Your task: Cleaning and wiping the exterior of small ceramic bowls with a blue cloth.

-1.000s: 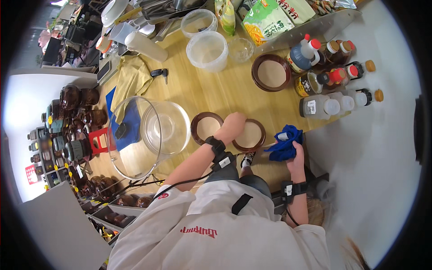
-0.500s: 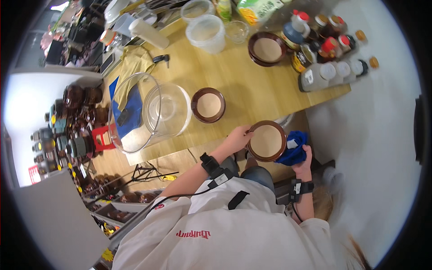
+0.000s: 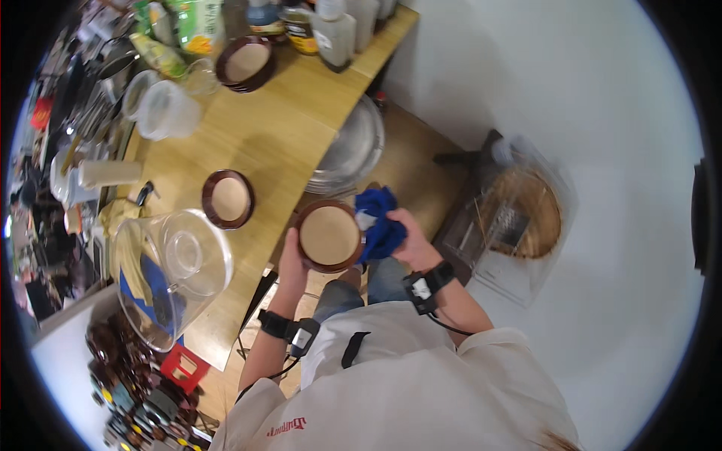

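Grasping the brown-rimmed bowl (image 3: 329,235) by its left side, the left hand (image 3: 293,261) should steady it level while the right hand (image 3: 413,240), clutching the bunched blue cloth (image 3: 382,231), presses gently.

Held bowl (image 3: 330,236) brown-rimmed and beige inside, cloth (image 3: 384,239) deep blue with white patch (image 3: 365,220), table (image 3: 282,124) yellowish wood-grain.

Pale wood table (image 3: 282,124), pretty loaded. Near left: big clear round tub (image 3: 203,263), small brown-rimmed bowl with beige inside (image 3: 229,199) just beyond. Mustard-yellow crumpled cloth (image 3: 119,213) left of those, black key (image 3: 144,193) near it. Far side: translucent white plastic tubs (image 3: 171,113), stacked dark-brown bowls (image 3: 245,62), then cloudy plastic bottle (image 3: 334,39) among bottles crowding far right end.
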`<state>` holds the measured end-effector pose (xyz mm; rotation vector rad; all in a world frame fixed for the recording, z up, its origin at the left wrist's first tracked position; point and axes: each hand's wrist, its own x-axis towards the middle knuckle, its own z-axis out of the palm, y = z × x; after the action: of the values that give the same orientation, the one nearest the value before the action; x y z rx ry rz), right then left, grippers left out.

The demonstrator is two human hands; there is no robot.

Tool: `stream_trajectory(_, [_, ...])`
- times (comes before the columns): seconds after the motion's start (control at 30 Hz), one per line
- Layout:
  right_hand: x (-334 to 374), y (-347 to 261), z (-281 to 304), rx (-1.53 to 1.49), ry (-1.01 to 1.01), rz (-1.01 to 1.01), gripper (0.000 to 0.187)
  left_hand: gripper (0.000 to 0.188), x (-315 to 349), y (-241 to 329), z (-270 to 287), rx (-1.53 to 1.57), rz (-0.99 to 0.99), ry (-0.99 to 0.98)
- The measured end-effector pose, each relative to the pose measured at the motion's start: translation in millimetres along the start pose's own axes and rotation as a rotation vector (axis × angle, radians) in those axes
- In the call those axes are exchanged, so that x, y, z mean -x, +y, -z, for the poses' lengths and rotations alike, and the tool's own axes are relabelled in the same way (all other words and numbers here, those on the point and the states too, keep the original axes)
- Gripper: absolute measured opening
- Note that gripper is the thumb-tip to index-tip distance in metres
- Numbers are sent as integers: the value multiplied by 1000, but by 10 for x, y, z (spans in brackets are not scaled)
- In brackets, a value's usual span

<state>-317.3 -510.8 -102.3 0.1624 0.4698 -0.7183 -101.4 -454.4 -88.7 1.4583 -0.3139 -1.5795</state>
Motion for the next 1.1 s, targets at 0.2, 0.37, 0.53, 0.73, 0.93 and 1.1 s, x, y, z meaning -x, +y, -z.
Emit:
stream_trajectory(0.2, [85,348,149,-22,20,10,38,49,174,-91,373,218,149,-167])
stream_trajectory(0.37, [-24,441,362,36,119,-37,35,50,218,-127,267,139,130,-72])
stream_trajectory(0.53, [-99,270,310,514,139,110,33,52,169,-253,169,233,166,-69])
stream_trajectory(0.73, [-259,38,568,739,176,78,37,57,-61,-686,163,246,138,-178])
stream_trajectory(0.93, [-574,94,1077,896,58,150,39,68,-434,-1143,232,493,33,-291])
stream_trajectory(1.1, [-557,207,1012,1016,46,255,40,66,-622,-1480,399,603,-117,-362])
